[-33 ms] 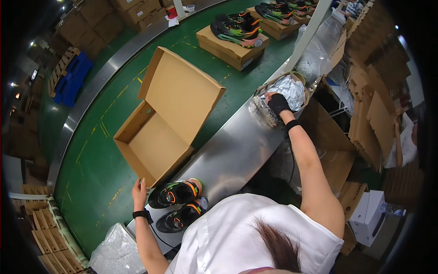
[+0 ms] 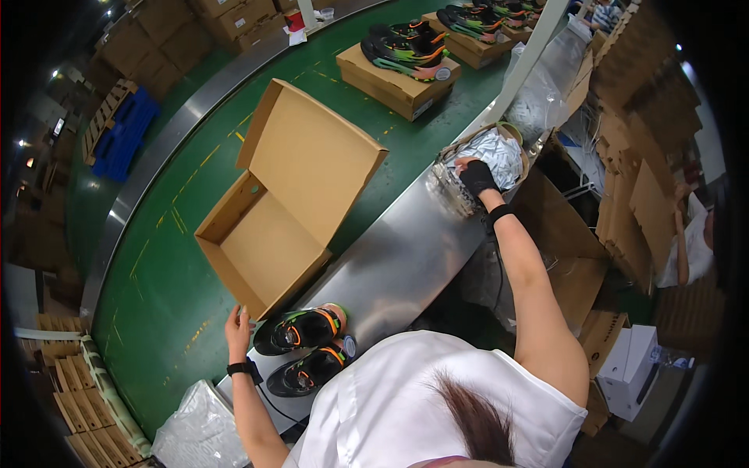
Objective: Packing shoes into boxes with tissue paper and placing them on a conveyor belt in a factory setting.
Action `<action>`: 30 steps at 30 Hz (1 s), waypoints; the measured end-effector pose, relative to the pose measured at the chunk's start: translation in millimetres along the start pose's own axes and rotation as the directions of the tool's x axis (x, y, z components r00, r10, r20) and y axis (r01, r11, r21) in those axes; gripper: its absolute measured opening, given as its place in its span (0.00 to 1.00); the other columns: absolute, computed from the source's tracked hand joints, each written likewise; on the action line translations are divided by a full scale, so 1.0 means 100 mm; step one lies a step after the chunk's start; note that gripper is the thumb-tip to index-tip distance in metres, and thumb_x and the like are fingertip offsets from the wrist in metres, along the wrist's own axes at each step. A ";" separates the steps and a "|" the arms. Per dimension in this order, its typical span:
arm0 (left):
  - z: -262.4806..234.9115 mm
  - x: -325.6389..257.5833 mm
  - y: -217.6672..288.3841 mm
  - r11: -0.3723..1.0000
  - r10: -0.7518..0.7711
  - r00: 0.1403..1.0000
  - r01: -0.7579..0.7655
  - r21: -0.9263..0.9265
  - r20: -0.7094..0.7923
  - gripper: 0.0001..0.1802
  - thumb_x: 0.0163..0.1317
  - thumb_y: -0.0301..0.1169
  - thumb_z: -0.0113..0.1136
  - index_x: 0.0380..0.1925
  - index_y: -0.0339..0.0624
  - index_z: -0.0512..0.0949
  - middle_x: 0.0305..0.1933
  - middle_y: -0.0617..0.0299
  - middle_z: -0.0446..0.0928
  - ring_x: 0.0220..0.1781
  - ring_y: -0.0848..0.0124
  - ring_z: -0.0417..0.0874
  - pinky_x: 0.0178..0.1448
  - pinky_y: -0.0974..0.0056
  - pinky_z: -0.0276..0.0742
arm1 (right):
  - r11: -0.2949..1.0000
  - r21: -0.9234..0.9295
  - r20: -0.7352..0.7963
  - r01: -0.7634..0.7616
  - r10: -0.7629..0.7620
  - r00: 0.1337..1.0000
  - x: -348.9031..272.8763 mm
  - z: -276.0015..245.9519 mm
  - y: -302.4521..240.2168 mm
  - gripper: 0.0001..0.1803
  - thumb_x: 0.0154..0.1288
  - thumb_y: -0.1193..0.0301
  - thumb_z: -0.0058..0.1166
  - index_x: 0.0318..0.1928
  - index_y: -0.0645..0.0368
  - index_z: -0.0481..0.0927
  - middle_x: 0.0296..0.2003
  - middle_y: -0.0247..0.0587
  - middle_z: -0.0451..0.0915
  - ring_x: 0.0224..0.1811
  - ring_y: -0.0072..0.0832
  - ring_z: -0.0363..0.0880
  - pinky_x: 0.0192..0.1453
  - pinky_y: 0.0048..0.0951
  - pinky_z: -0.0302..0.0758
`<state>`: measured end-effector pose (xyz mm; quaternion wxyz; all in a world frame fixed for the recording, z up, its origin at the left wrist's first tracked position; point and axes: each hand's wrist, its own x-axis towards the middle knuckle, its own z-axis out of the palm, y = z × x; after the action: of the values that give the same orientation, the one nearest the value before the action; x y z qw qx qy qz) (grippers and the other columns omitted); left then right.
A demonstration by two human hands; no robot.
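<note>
My right hand (image 2: pixel 477 179), in a black fingerless glove, is at the near left edge of a container of white packets (image 2: pixel 499 156). Its fingers are curled, and whatever they may hold is hidden. My left hand (image 2: pixel 238 334) is beside the near corner of an open brown shoe box (image 2: pixel 269 253), fingers stretched upward; whether they touch the cardboard is unclear. The box has its lid folded back and a bare inside. Just right of that hand, a pair of black sneakers (image 2: pixel 304 329) with orange and green trim rests on the metal ledge.
The shoe box lies on a green conveyor belt (image 2: pixel 168 296) edged by a metal ledge (image 2: pixel 390 261). Farther along, sneakers stand on closed shoe boxes (image 2: pixel 382 82). A white post (image 2: pixel 519 70) rises beyond the packets. Clear plastic (image 2: pixel 199 429) lies at lower left; another person (image 2: pixel 690 242) is at right.
</note>
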<state>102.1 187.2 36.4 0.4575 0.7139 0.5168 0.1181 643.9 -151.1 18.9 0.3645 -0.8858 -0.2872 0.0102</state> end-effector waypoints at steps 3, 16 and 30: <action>-0.24 -0.15 -0.30 0.986 -0.015 0.996 -0.001 -0.169 -0.090 0.26 0.60 0.42 0.47 0.53 0.36 0.64 0.32 0.57 0.74 0.25 0.73 0.77 0.25 0.73 0.73 | 0.984 0.085 -0.295 -0.158 0.176 0.939 -0.01 -0.07 -0.13 0.12 0.49 0.75 0.49 0.36 0.60 0.77 0.26 0.43 0.77 0.31 0.31 0.76 0.37 0.26 0.71; -1.82 -1.21 -2.34 0.794 -0.534 0.451 -0.022 -0.607 -0.715 0.19 0.60 0.37 0.45 0.48 0.39 0.68 0.36 0.55 0.73 0.31 0.65 0.77 0.31 0.63 0.75 | 0.816 0.370 0.095 0.444 -0.509 0.856 -0.76 1.54 -2.85 0.25 0.43 0.76 0.51 0.48 0.59 0.67 0.40 0.48 0.70 0.41 0.42 0.70 0.45 0.35 0.68; -1.91 -1.78 -2.58 0.547 -0.470 0.546 0.797 0.257 -0.693 0.33 0.55 0.53 0.46 0.61 0.61 0.54 0.66 0.45 0.41 0.69 0.51 0.35 0.58 0.31 0.40 | 0.716 -0.019 0.897 0.698 -0.296 0.329 -1.85 2.27 -3.58 0.24 0.53 0.64 0.47 0.53 0.43 0.67 0.48 0.43 0.71 0.54 0.38 0.65 0.53 0.50 0.55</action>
<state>-260.6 150.2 -3.4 0.0738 0.4937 0.8663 -0.0195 258.2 102.5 49.7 -0.0320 -0.6782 -0.6848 0.2646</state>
